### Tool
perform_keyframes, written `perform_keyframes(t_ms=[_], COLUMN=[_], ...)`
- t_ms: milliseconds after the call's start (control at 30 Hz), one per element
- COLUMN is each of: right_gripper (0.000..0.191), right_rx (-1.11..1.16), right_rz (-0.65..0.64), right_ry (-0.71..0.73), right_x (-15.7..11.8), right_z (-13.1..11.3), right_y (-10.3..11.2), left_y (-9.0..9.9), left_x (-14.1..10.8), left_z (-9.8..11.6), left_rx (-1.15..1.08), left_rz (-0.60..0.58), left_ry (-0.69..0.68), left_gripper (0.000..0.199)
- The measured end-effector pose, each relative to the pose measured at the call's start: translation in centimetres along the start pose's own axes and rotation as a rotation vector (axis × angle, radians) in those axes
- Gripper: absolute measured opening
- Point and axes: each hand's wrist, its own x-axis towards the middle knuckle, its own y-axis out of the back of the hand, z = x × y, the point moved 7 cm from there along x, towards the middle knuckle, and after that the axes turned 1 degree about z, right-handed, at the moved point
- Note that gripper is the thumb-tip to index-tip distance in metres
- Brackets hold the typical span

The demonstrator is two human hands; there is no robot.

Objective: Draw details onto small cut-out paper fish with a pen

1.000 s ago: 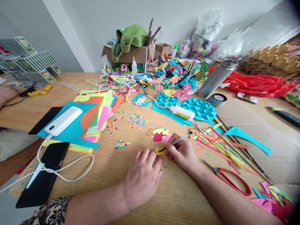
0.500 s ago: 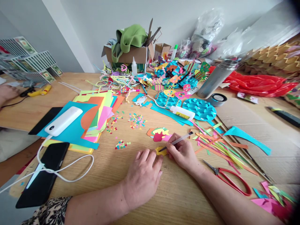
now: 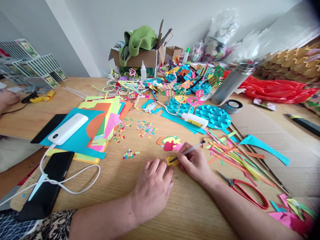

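Note:
A small yellow paper cutout [image 3: 170,161] lies flat on the table between my two hands. My left hand [image 3: 154,186] rests palm down, its fingers stretched out and the fingertips at the cutout's near left edge. In my right hand [image 3: 193,164] is a pen [image 3: 192,148] with a pale barrel and a dark end, its tip touching the yellow paper. Just beyond lies a small pile of fish-shaped paper cutouts [image 3: 168,145] in red, yellow, green, orange and pink. Red-handled scissors [image 3: 246,191] lie to the right of my right forearm.
Left are coloured paper sheets [image 3: 100,116], a white power bank [image 3: 68,128] with a cable and a black phone [image 3: 47,186]. Confetti [image 3: 146,128], a glue bottle [image 3: 195,120], blue discs [image 3: 212,116], paper strips [image 3: 235,150] and a metal flask [image 3: 232,83] lie beyond. Another person's hand [image 3: 8,98] shows far left.
My hands, the pen and the cutout look almost still. At the lower left edge, dark patterned cloth has come into view beside the phone.

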Motion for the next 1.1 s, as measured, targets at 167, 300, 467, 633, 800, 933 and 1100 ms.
perform_keyframes(t_ms=[167,300,467,633,800,933,1100], right_gripper=[0.016,0.017,0.016,0.016,0.017,0.016,0.016], right_rx=[0.012,0.001,0.014,0.018,0.006,0.018,0.009], right_rz=[-0.014,0.003,-0.006,0.000,-0.017,-0.015,-0.014], right_ry=[-0.014,-0.007,-0.003,-0.012,0.010,-0.003,0.002], right_x=[-0.05,0.01,0.00,0.00,-0.08,-0.07,0.03], right_z=[0.06,0.00,0.09,0.20,-0.02,0.16,0.18], right_y=[-0.04,0.06,-0.03,0.00,-0.05,-0.05,-0.10], left_y=[-0.07,0.05,0.10,0.02,0.04,-0.07,-0.02], left_x=[-0.01,0.01,0.00,0.02,-0.01,-0.05,0.01], left_z=[-0.03,0.01,0.04,0.00,0.04,0.00,0.00], left_rx=[-0.001,0.008,0.020,0.009,0.007,0.002,-0.004], left_rz=[-0.009,-0.004,0.003,-0.001,0.002,-0.005,0.000], left_ry=[0.004,0.003,-0.003,0.002,-0.005,0.000,-0.002], left_gripper=[0.036,0.037,0.037,0.036,0.036,0.036,0.036])
